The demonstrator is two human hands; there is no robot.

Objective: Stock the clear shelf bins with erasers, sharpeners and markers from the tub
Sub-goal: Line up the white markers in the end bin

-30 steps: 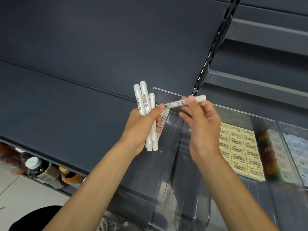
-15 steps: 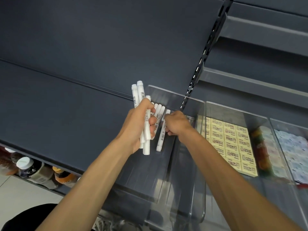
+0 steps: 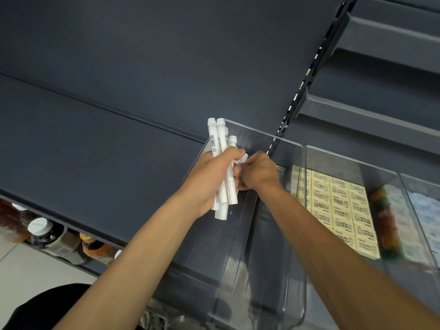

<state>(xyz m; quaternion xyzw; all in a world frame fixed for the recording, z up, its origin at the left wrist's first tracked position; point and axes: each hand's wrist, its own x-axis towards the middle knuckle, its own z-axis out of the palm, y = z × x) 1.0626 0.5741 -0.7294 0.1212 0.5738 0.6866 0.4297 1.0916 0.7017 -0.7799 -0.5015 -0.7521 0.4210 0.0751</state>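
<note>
Over clear bin [image 3: 262,132], left hand [image 3: 209,179] grips markers [image 3: 222,139], right hand [image 3: 259,171] pinches.

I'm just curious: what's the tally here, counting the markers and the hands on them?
white markers: 4 at least; they are bundled, so more may be hidden
hands: 2; the left hand grips the bundle, the right hand pinches one marker's end
total: 6 at least
</note>
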